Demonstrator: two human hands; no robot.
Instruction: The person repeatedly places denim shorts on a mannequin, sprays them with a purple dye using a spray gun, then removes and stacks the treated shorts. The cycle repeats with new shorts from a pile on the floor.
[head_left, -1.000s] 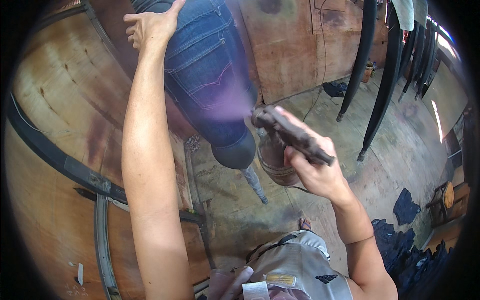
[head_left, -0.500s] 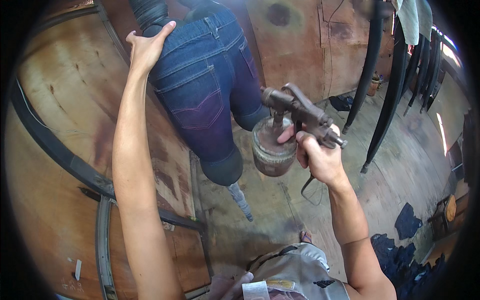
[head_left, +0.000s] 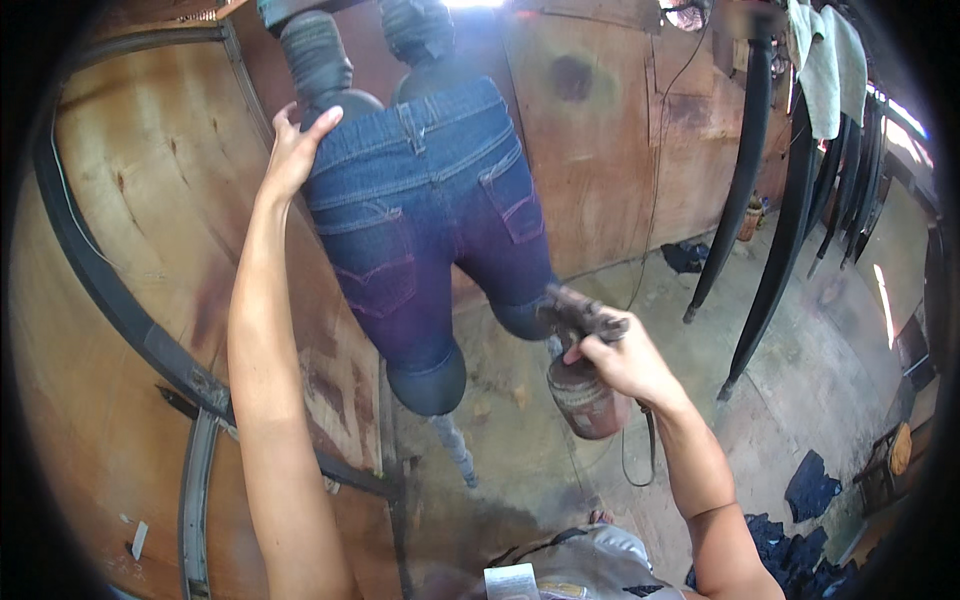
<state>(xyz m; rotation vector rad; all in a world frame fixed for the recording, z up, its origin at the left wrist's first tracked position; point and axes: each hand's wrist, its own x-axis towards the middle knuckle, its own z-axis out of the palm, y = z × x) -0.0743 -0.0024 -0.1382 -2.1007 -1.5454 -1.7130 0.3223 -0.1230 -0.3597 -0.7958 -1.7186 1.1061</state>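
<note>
A pair of blue jeans [head_left: 415, 220] is stretched over a dark leg-shaped form [head_left: 428, 385], seat side toward me, with a purple tint over the pockets and thighs. At the left end of its waistband my left hand [head_left: 296, 150] grips the side, thumb along the top edge, the other fingers partly hidden behind. My right hand [head_left: 625, 360] is wrapped round the handle of a dark metal spray gun [head_left: 590, 315]. Below the gun hangs a stained cup [head_left: 588, 405]. The nozzle is close to the right leg of the jeans.
Brown board walls [head_left: 590, 150] stand behind and to the left, with a dark curved metal frame [head_left: 140, 310]. Long dark tubes [head_left: 780, 260] hang at the right beside a pale cloth [head_left: 830, 70]. Dark garments [head_left: 790, 550] lie on the floor at lower right. A thin hose [head_left: 652, 455] dangles below the gun.
The jeans and form have turned so that more of the seat and both back pockets show. My right hand has lowered the spray gun toward the right leg. My left hand stays at the waistband.
</note>
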